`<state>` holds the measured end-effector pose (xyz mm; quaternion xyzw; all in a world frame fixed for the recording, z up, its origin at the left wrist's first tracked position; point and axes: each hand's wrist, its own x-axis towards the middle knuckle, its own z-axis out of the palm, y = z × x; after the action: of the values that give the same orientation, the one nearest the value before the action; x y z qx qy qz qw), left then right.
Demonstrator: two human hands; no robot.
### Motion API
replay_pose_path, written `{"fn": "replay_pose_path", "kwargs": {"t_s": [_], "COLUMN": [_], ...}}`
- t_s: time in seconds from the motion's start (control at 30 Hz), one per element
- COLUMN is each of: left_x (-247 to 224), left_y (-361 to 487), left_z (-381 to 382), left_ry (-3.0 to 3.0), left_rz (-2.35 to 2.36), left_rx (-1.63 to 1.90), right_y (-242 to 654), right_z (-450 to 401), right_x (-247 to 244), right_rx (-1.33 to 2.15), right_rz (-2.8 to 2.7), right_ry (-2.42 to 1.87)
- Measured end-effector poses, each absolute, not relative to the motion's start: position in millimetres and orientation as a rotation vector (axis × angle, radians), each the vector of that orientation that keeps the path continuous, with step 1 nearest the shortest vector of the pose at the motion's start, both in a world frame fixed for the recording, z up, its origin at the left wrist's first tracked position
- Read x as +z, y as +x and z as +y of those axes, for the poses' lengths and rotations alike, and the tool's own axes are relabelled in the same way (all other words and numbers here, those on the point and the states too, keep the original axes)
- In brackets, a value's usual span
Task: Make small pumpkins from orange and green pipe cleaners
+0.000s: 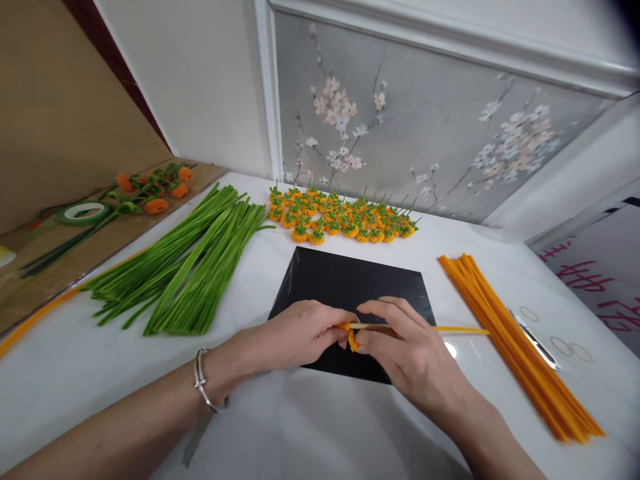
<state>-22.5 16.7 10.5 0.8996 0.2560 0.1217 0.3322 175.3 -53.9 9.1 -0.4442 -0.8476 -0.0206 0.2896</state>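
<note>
**Both hands pinching an orange pipe cleaner over the black mat**

The left hand (300,333) and the right hand (405,347) meet above the black square mat (345,280), which lies flat on the white table (300,433). Both hands grip one fuzzy orange pipe cleaner (460,329). The left thumb and fingers are closed on its near end, where a short bent section shows between the two hands. The right thumb and forefinger are closed on the stem just beside that point. The free length of the stem runs out to the right, past the mat edge, roughly level with the table.

Surrounding items:
- A bundle of straight orange pipe cleaners (525,347) lies to the right of the mat, near the right hand but apart from it.
- A spread pile of green pipe cleaners (195,260) lies to the left of the mat.
- A cluster of small orange pumpkin-shaped pieces with green tops (340,220) sits behind the mat, against the wall.
- A roll of green tape (83,212) rests on the brown board (60,267) at far left.
- A silver bracelet (203,383) circles the left wrist.
</note>
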Motion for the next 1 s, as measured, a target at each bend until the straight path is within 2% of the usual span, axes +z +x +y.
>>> {"fn": "replay_pose_path", "kwargs": {"t_s": [0.17,0.33,0.73,1.0], "left_x": [3.8,1.8,3.6,2.3], "left_y": [-19.9,-19.8,-19.9,-18.4], "left_z": [11.3,6.9,1.0,-3.1], "left_ry": [2.503,2.607,2.817,2.746], "left_rz": [0.874,0.857,0.711,0.691], "left_rx": [0.371,0.396,0.316,0.313], "right_y": [170.9,171.1,191.0,201.4], "right_z": [-55.1,-49.8,-37.5,-32.4], "right_x": [9.5,11.7,18.9,12.4], "right_rx": [-0.145,-0.101,0.759,1.211], "right_rz": [-2.252,-2.149,-2.030,-1.998], "right_ry": [-1.226,-1.246,-1.458,-1.285]}}
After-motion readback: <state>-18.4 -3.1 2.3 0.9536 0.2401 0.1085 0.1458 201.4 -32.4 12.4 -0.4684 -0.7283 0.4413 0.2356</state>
